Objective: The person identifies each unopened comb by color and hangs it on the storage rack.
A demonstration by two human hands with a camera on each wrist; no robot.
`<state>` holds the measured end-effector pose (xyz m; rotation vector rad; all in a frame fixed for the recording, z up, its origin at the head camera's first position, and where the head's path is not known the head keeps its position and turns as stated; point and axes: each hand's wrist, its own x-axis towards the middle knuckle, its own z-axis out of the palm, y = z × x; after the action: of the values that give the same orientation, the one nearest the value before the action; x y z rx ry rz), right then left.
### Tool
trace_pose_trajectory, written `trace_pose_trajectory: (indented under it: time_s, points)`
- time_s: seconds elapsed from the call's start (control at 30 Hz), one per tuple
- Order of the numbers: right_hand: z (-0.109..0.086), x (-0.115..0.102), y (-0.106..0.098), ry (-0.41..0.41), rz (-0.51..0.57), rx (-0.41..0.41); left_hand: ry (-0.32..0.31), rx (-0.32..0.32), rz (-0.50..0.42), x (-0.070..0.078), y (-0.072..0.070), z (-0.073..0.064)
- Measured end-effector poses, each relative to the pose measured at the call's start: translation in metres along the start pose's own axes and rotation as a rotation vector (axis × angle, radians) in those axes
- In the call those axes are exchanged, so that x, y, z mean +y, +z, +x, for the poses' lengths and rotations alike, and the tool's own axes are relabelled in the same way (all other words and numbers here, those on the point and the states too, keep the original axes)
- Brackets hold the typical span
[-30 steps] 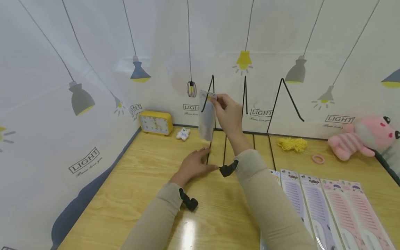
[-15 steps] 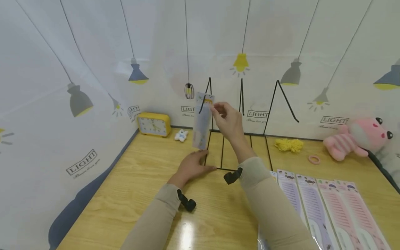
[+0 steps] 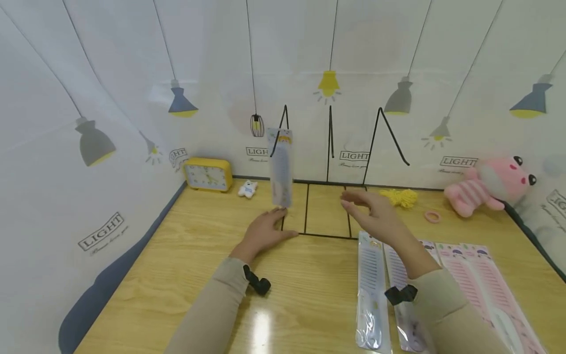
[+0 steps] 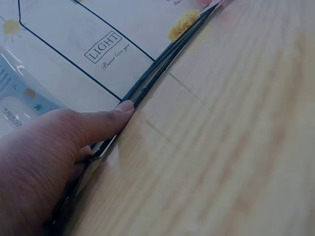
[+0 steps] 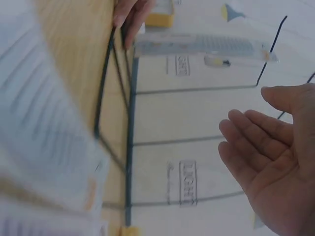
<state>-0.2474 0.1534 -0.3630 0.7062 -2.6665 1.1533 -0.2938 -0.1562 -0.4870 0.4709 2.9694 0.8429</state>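
Observation:
A blue comb in a clear package [image 3: 282, 169] hangs upright from the left hook of a black wire display rack [image 3: 327, 236]. My left hand [image 3: 265, 232] holds the rack's front left base corner, just below the comb. In the left wrist view its thumb [image 4: 110, 123] lies on the base wire, with the other fingers mostly hidden behind. My right hand [image 3: 373, 216] is in the air, right of the rack's middle, fingers extended and holding nothing. Beneath it lies another packaged blue comb [image 3: 372, 290], beside purple and pink packaged combs [image 3: 468, 280].
Along the wall stand a yellow alarm clock [image 3: 208, 174] and a small white bear figure [image 3: 247, 189]. Behind my right hand lies a yellow yarn bundle [image 3: 401, 197], with a pink ring [image 3: 432, 217] and a pink plush toy [image 3: 479, 189] to the right.
My right hand has let go of the blue comb, which now hangs on the left hook. It has moved right and down toward the other combs. My left hand stays at the rack's base.

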Motion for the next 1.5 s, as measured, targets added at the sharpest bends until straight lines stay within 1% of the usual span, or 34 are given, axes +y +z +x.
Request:
trace_pose_trajectory:
  time_s: [0.13,0.23,0.37,0.43,0.5,0.57,0.6,0.77,0.87,0.97,1.17,1.37,1.5]
  points:
    - [-0.025,0.029,-0.014,0.018,-0.022,-0.016,-0.009,0.002,0.001,-0.003,-0.001,0.000]
    - [-0.039,0.052,-0.017,0.012,-0.032,-0.007,-0.016,-0.003,0.001,-0.003,-0.001,0.001]
    - [-0.053,0.089,-0.011,0.058,-0.005,0.034,-0.012,-0.012,0.004,-0.001,-0.001,0.001]
    - [-0.059,0.106,-0.006,0.111,0.019,0.053,-0.007,-0.020,0.013,0.000,0.000,0.000]
    - [-0.065,0.120,-0.001,0.144,0.031,0.062,-0.004,-0.025,0.014,0.001,0.000,0.000]
    - [-0.070,0.130,0.002,0.156,0.025,0.059,0.000,-0.026,0.011,0.002,0.001,0.001]
    - [-0.071,0.133,0.003,0.156,0.019,0.053,0.001,-0.025,0.012,0.002,0.001,0.001]
    - [-0.070,0.140,0.008,0.053,0.007,0.018,-0.017,0.004,-0.025,0.001,-0.001,0.000]
    - [-0.070,0.143,0.011,0.015,-0.023,0.006,-0.025,0.000,-0.054,0.000,-0.002,-0.002]
    - [-0.070,0.143,0.012,0.009,-0.072,0.002,-0.012,-0.005,-0.063,-0.002,-0.001,-0.003]
    - [-0.069,0.143,0.011,0.006,-0.134,-0.033,0.006,0.015,-0.060,-0.001,-0.001,-0.003]
    - [-0.067,0.143,0.008,0.002,-0.153,-0.063,0.034,0.048,-0.049,0.002,-0.003,-0.002]
    - [-0.068,0.144,0.007,0.020,-0.154,-0.076,0.039,0.049,-0.039,0.004,-0.002,-0.002]
